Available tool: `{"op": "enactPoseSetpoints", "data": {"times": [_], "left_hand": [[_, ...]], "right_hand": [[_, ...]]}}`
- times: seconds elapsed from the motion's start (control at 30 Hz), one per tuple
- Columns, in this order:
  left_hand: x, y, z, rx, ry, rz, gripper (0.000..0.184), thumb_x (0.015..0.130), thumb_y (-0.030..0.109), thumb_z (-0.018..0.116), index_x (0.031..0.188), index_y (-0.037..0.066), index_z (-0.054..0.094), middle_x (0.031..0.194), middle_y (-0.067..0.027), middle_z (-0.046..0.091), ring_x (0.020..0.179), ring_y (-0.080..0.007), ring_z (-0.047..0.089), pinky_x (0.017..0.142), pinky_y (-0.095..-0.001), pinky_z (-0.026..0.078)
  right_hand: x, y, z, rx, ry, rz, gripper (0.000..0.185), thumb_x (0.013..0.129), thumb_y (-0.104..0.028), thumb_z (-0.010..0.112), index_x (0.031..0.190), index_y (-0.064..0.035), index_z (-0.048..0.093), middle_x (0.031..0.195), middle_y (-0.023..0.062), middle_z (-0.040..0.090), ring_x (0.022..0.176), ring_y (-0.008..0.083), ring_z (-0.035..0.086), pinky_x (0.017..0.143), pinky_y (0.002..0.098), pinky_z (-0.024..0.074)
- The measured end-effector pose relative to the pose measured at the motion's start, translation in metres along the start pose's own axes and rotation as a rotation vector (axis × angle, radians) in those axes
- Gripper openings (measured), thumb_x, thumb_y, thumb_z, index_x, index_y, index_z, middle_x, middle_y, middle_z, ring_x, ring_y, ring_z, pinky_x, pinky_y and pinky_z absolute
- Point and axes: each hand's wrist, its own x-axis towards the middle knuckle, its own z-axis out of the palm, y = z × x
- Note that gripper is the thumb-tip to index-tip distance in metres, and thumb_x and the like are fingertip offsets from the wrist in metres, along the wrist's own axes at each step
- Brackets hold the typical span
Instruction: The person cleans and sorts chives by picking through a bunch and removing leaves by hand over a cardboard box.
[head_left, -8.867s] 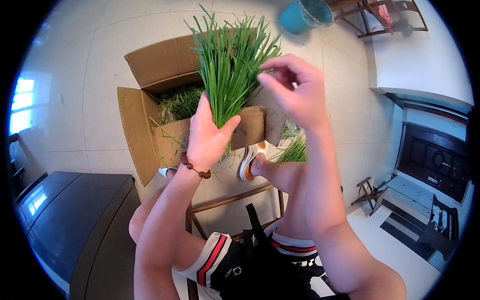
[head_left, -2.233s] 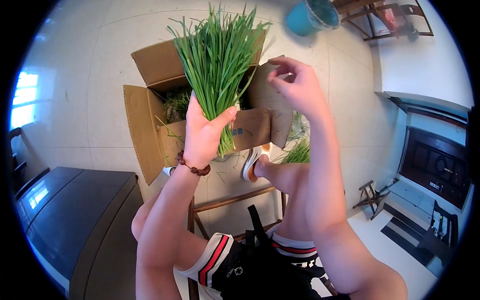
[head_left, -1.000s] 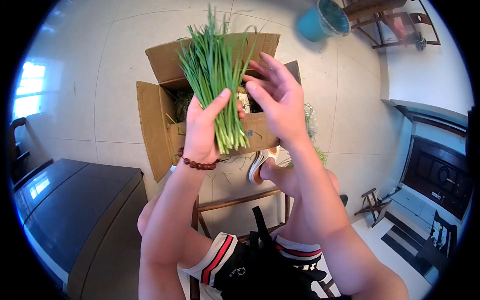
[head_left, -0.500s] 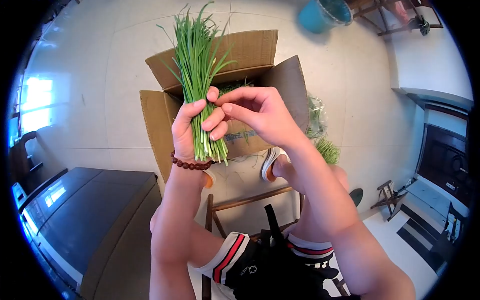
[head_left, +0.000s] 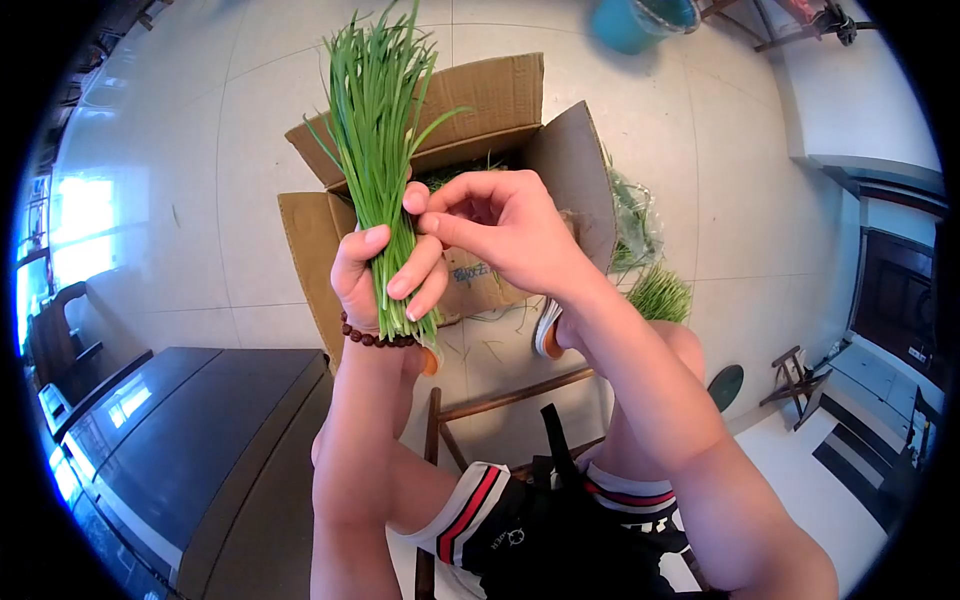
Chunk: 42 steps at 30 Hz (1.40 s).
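A thick bunch of garlic chives (head_left: 375, 130) stands out of my left hand (head_left: 352, 275), leaves pointing away from me and pale cut ends towards my wrist. The fingers and thumb of that hand are wrapped round the lower stems. At the bunch's right side, my right hand (head_left: 520, 230) is closed in a pinch, thumb and forefinger tips against the left fingertips. Whatever lies in this pinch is too small or hidden to make out. Below and beyond both hands is an open cardboard box (head_left: 485, 100), with more greens in its shadowed inside, partly covered by my hands.
To the box's right lie a clear plastic bag (head_left: 640, 215) and another pile of chives (head_left: 660, 295) by my leg. A blue bucket (head_left: 628, 28) stands at the back. A dark table (head_left: 190, 440) is at the left, a small wooden stool (head_left: 795, 385) at the right.
The left hand has tilted slightly, and its fingers have shifted a little on the stems. The right hand keeps its pinch beside the bunch. The whole view has moved slightly.
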Motion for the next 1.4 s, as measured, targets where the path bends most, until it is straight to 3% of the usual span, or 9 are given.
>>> {"op": "enactPoseSetpoints", "data": {"times": [0.2, 0.27, 0.4, 0.53, 0.77, 0.83, 0.9, 1.07, 1.4], "left_hand": [[-0.005, -0.002, 0.006, 0.143, 0.051, 0.032, 0.062, 0.094, 0.006, 0.050, 0.149, 0.002, 0.023, 0.123, -0.0105, 0.051, 0.059, -0.0136, 0.057, 0.042, -0.0281, 0.050], [-0.006, -0.006, 0.009, 0.209, 0.082, 0.062, 0.041, 0.093, 0.009, 0.055, 0.129, -0.006, 0.044, 0.126, -0.0148, 0.050, 0.059, -0.0132, 0.054, 0.043, -0.0296, 0.052], [-0.012, -0.003, 0.022, 0.294, 0.139, 0.063, 0.054, 0.089, 0.008, 0.058, 0.139, -0.005, 0.044, 0.143, -0.0178, 0.048, 0.067, -0.0127, 0.054, 0.048, -0.0282, 0.052], [-0.037, -0.028, 0.048, 0.370, 0.160, 0.132, 0.056, 0.087, 0.009, 0.060, 0.139, -0.004, 0.045, 0.145, -0.0173, 0.048, 0.070, -0.0122, 0.052, 0.051, -0.0281, 0.051], [-0.095, -0.076, 0.088, 0.358, 0.192, 0.173, 0.053, 0.084, 0.003, 0.059, 0.137, 0.003, 0.048, 0.128, -0.0125, 0.059, 0.067, -0.0155, 0.050, 0.051, -0.0301, 0.047], [-0.104, -0.092, 0.114, 0.373, 0.157, 0.172, 0.051, 0.084, 0.000, 0.058, 0.135, 0.003, 0.048, 0.123, -0.0120, 0.060, 0.065, -0.0163, 0.051, 0.049, -0.0309, 0.046], [-0.116, -0.101, 0.122, 0.462, 0.145, 0.178, 0.057, 0.087, 0.004, 0.058, 0.143, 0.004, 0.046, 0.138, -0.0124, 0.058, 0.063, -0.0115, 0.048, 0.049, -0.0263, 0.044], [-0.129, -0.131, 0.174, 0.722, 0.201, 0.285, 0.033, 0.086, 0.003, 0.062, 0.117, -0.007, 0.057, 0.085, -0.0104, 0.060, 0.060, -0.0131, 0.054, 0.049, -0.0284, 0.048], [-0.121, -0.126, 0.148, 0.722, 0.506, 0.493, 0.020, 0.088, -0.003, 0.065, 0.104, 0.000, 0.053, 0.078, -0.0073, 0.057, 0.059, -0.0150, 0.055, 0.050, -0.0314, 0.049]], "right_hand": [[-0.003, -0.006, 0.005, 0.055, 0.000, -0.004, 0.012, 0.094, -0.009, 0.071, 0.094, 0.0028, 0.071, 0.080, 0.0009, 0.070, 0.072, 0.0052, 0.062, 0.066, 0.0246, 0.0511], [-0.005, -0.007, 0.007, 0.032, 0.013, 0.000, 0.011, 0.093, -0.009, 0.071, 0.093, 0.0027, 0.070, 0.080, 0.0011, 0.070, 0.072, 0.0057, 0.063, 0.066, 0.0250, 0.0513], [-0.015, -0.016, 0.013, 0.106, 0.053, -0.138, 0.009, 0.094, -0.005, 0.068, 0.090, 0.0030, 0.067, 0.084, 0.0028, 0.071, 0.076, 0.0072, 0.065, 0.070, 0.0259, 0.0532], [-0.046, -0.036, 0.027, 0.130, 0.085, -0.201, 0.007, 0.093, -0.003, 0.066, 0.089, 0.0017, 0.065, 0.088, 0.0033, 0.071, 0.081, 0.0080, 0.066, 0.074, 0.0256, 0.0541], [-0.111, -0.097, 0.032, 0.097, 0.142, -0.396, 0.005, 0.098, -0.006, 0.061, 0.094, -0.0021, 0.060, 0.090, 0.0047, 0.069, 0.074, 0.0093, 0.065, 0.068, 0.0248, 0.0546], [-0.140, -0.127, 0.035, 0.157, 0.110, -0.229, 0.004, 0.099, -0.007, 0.058, 0.097, -0.0029, 0.058, 0.090, 0.0070, 0.070, 0.071, 0.0111, 0.066, 0.065, 0.0256, 0.0560], [-0.163, -0.143, 0.035, 0.148, 0.060, -0.258, 0.005, 0.100, -0.008, 0.057, 0.099, -0.0032, 0.056, 0.091, 0.0094, 0.070, 0.071, 0.0126, 0.067, 0.063, 0.0266, 0.0574], [-0.206, -0.161, 0.046, -0.072, 0.030, -0.166, 0.024, 0.091, -0.002, 0.071, 0.110, 0.0019, 0.057, 0.090, 0.0109, 0.069, 0.071, 0.0157, 0.070, 0.061, 0.0283, 0.0598], [-0.248, -0.157, -0.012, -0.222, -0.005, 0.064, 0.043, 0.086, 0.003, 0.074, 0.125, 0.0060, 0.056, 0.082, 0.0087, 0.068, 0.070, 0.0148, 0.068, 0.062, 0.0274, 0.0562]]}}
